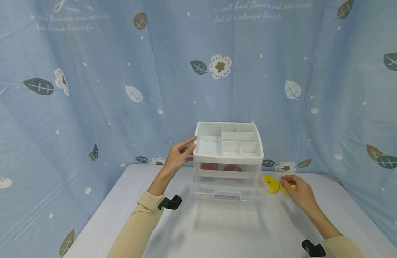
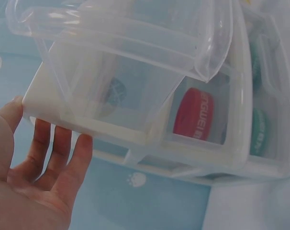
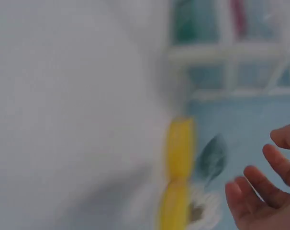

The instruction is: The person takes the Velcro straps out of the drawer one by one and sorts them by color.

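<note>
White counter's (image 1: 227,233) got this boxy white-and-clear drawer organizer (image 1: 228,174) on it, compartment tray (image 1: 209,145) up top, left hand (image 1: 178,156) gripping its side edge, right hand (image 1: 299,190) loosely curled with nothing in it near two yellow discs (image 1: 273,185), plus reddish discs (image 1: 209,166) showing through the front.

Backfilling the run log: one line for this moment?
left hand: touches side of drawer unit | right hand: beside yellow discs, empty | red discs: inside unit
</note>
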The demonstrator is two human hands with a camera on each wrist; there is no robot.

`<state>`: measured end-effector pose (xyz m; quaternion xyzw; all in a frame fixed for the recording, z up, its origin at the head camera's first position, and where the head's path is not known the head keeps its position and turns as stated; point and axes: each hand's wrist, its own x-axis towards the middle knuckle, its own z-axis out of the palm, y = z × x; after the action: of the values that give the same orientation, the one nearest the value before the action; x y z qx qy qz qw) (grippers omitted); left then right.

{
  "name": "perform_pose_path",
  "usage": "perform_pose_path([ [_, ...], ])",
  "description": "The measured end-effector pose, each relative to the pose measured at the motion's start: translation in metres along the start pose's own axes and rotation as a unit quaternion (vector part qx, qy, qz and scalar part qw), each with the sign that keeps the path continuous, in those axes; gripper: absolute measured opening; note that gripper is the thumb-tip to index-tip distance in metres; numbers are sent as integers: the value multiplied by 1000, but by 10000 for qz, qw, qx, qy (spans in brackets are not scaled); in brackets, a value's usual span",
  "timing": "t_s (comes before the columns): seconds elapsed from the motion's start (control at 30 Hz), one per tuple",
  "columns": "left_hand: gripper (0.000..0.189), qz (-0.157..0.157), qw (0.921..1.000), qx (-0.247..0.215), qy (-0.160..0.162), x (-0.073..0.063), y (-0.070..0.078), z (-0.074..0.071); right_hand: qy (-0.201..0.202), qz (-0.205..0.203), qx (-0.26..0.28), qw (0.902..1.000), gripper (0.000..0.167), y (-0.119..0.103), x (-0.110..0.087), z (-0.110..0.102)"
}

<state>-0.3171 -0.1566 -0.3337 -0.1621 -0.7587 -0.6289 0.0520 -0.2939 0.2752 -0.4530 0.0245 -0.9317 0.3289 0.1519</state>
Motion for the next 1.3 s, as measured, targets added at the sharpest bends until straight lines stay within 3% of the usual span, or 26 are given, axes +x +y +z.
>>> perform_pose_path([
  [0.2, 41, 56, 9998, 115, 159, 11, -23, -1, -299, 427, 1340, 9896, 55, -56, -12, -26],
  [0.37, 43, -1, 10000, 29, 94, 10, -21, -1, -347, 282, 1919, 9804, 50, -90, -23, -37],
  [0.63, 44, -86, 10000, 26, -16, 2, -2, 0, -281, -376, 2139, 9757, 37, -124, -38, -44],
  [0.8, 43, -96, 9999, 6, 37, 6, -11, -1, 48, -1109, 2097, 9715, 18, -142, -50, -46],
  [0.97, 43, -8, 9999, 58, 118, 11, -21, -1, 41, -1749, 2552, 9509, 13, -158, -62, -46],
  [1.1, 42, 84, 9998, 122, 154, 11, -24, -1, -173, -1809, 2856, 9409, 14, -165, -68, -42],
  [1.3, 40, 113, 9997, 123, 180, 10, -25, 0, -714, -1468, 3041, 9385, 16, -169, -76, -27],
])
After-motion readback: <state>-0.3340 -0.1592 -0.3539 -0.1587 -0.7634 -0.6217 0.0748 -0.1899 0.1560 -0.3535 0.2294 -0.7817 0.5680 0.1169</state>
